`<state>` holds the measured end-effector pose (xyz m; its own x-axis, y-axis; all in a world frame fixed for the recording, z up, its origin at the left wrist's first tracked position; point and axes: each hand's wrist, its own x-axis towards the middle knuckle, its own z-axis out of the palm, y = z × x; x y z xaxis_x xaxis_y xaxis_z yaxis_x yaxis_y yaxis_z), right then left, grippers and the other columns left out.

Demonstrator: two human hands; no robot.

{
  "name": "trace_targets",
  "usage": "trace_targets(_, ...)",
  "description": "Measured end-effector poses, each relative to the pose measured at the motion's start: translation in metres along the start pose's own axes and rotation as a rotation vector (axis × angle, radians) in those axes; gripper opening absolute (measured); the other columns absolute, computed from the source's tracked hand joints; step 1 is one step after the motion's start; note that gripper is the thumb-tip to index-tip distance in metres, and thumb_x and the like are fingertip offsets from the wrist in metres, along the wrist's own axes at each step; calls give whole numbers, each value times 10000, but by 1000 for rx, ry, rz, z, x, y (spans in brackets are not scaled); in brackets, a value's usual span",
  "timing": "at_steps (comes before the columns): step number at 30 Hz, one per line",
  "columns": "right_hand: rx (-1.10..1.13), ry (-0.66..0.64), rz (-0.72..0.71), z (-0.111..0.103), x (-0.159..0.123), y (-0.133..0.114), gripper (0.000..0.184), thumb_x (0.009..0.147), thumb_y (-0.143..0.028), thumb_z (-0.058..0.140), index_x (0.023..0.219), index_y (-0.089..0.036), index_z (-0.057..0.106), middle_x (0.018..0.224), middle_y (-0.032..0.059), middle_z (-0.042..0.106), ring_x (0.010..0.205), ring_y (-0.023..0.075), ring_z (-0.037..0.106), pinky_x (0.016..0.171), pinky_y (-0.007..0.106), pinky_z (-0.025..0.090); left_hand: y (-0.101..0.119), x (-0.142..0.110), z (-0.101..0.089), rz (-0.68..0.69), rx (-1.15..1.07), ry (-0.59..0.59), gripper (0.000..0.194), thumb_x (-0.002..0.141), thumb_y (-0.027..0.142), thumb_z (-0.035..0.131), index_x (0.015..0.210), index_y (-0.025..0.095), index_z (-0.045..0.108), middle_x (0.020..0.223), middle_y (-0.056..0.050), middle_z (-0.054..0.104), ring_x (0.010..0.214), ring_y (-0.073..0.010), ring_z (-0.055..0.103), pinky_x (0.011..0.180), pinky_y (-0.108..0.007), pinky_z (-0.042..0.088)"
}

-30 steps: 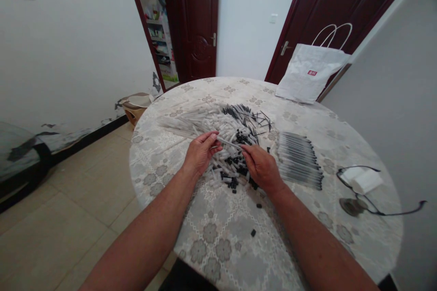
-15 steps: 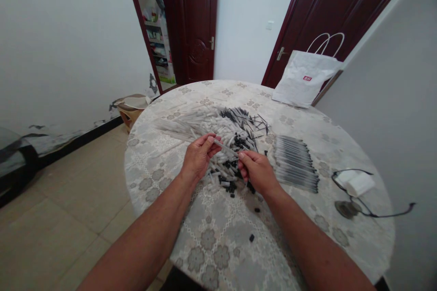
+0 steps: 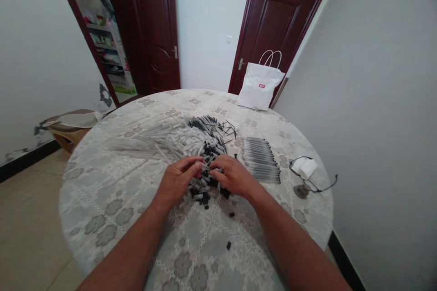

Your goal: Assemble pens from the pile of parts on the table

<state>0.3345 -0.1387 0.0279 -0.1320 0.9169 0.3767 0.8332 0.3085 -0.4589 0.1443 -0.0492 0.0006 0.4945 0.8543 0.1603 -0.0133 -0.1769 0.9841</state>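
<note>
My left hand (image 3: 179, 178) is closed in a pinch over the heap, with a short bit of a clear pen barrel (image 3: 205, 167) showing at its fingertips. Close beside it, my right hand (image 3: 234, 176) bends its fingers toward the same spot; whatever they pinch is hidden. Below and behind the hands lie small black pen parts (image 3: 210, 149) mixed with short translucent pieces (image 3: 191, 141). Long clear tubes (image 3: 136, 144) fan out to the left. Thin black-tipped sticks (image 3: 208, 122) lie behind the pile. A neat row of pens (image 3: 261, 160) lies right of my right hand.
On the right of the round, cloth-covered table (image 3: 116, 236) are eyeglasses (image 3: 319, 190), a white tissue pack (image 3: 305, 167) and a dark round object (image 3: 302, 191). A white paper bag (image 3: 261, 86) stands at the far edge. Two loose black pieces lie nearer me, one a small block (image 3: 228, 245).
My hands have come together, and the barrel that stretched between them is now mostly hidden. The camera view has swung right and up, bringing the wall clock into sight.
</note>
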Motion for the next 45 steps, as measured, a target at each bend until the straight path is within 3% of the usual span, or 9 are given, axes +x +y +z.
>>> trace_targets(4, -315, -113, 50, -30, 1, 19, 116, 948, -244, 680, 1001, -222, 781, 912, 72, 709, 921, 214, 649, 836, 316, 485, -1, -3, 2, 81, 165, -23, 266, 872, 429, 716, 1036, 241, 808, 885, -51, 785, 755, -218, 719, 705, -305, 569)
trace_targets(8, -600, -118, 346, -63, 4, 63, 181, 971, -271, 631, 1052, -219, 784, 1012, 110, 697, 1009, 229, 645, 885, 319, 479, 4, -9, 4, 189, 296, -78, 218, 905, 396, 676, 975, 226, 794, 874, -50, 779, 749, -200, 700, 701, -291, 535)
trace_targets(14, -787, -122, 670, -79, 10, 136, 300, 998, -182, 489, 1082, -146, 774, 1086, 174, 656, 1025, 256, 677, 846, 316, 502, 12, -25, 10, 294, 434, -557, 202, 894, 349, 710, 1033, 214, 767, 803, -14, 747, 687, -137, 655, 683, -247, 471)
trace_targets(17, -834, -132, 753, -76, 16, 155, 342, 1010, -152, 437, 1136, -149, 754, 1146, 180, 644, 1041, 253, 692, 867, 319, 509, 13, -34, 17, 312, 491, -768, 256, 864, 392, 761, 1065, 233, 759, 840, -3, 760, 703, -131, 657, 698, -247, 455)
trace_targets(21, -874, -119, 812, -70, 21, 165, 373, 1005, -106, 402, 1209, -143, 713, 1209, 186, 623, 1059, 244, 700, 882, 312, 512, 11, -42, 26, 336, 542, -921, 392, 816, 479, 802, 1137, 261, 748, 884, 1, 768, 808, -174, 697, 773, -277, 470)
trace_targets(28, -880, -92, 810, -59, 12, 151, 371, 1039, -167, 369, 1204, -174, 701, 1179, 159, 646, 1034, 228, 705, 863, 304, 510, 0, -52, 39, 508, 692, -1026, 406, 785, 431, 825, 1162, 315, 731, 966, -3, 701, 795, -173, 673, 628, -269, 425)
trace_targets(33, -846, -67, 738, -54, 0, 123, 383, 1071, -274, 359, 1224, -186, 699, 1166, 144, 671, 1018, 233, 697, 821, 294, 495, -4, -56, 45, 611, 718, -1040, 193, 847, 416, 756, 971, 270, 732, 955, 0, 674, 745, -153, 637, 607, -270, 420)
trace_targets(41, -584, -88, 474, -34, -15, 66, 297, 1028, -295, 498, 1166, -200, 744, 1131, 91, 741, 1090, 204, 673, 956, 254, 440, -2, -60, 44, 643, 724, -1074, 83, 807, 276, 755, 885, 267, 726, 867, 9, 695, 775, -171, 668, 582, -280, 424)
trace_targets(45, -564, -140, 487, -23, -10, 50, 312, 1030, -290, 479, 1177, -205, 740, 1170, 99, 744, 1117, 204, 668, 970, 256, 431, 4, -51, 35, 609, 747, -975, 72, 846, 260, 710, 917, 253, 715, 907, -1, 713, 779, -166, 670, 636, -270, 450)
